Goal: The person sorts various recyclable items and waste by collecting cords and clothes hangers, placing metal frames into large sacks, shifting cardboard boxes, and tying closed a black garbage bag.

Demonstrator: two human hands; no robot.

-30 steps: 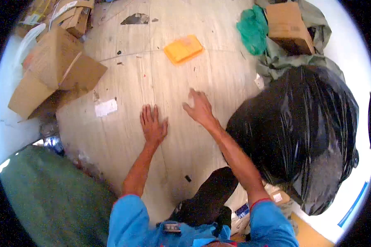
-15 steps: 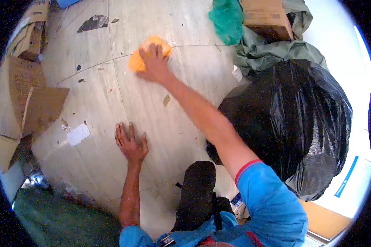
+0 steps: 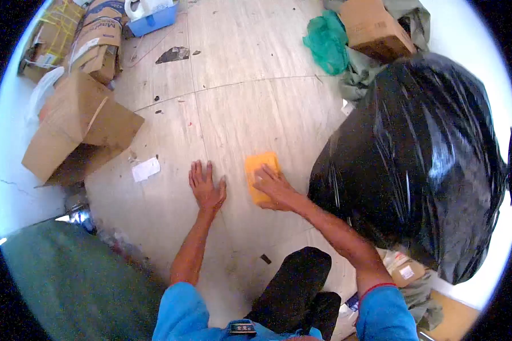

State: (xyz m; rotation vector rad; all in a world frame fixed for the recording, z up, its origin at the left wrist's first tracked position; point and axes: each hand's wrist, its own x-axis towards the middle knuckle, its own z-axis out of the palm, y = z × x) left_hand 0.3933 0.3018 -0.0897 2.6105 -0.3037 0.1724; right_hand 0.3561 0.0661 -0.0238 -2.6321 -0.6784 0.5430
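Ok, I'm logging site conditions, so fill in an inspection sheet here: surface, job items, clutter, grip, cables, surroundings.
Surface: pale floor, seams and scattered specks visible
Job items: orange cloth, apparently folded
Clutter: white scrap, dark patch, small dark piece
Grip: right hand over the orange cloth; left hand palm down, fingers spread
Cables: nothing seen for certain
Surroundings: black bag and green bag at right; cardboard box at left; blue container toward the top

On the pale streaked floor (image 3: 233,125) here, a folded orange cloth (image 3: 261,159) lies under the right hand (image 3: 274,188); a bulging black plastic bag (image 3: 415,159) sits right, an open brown cardboard box (image 3: 68,128) left.
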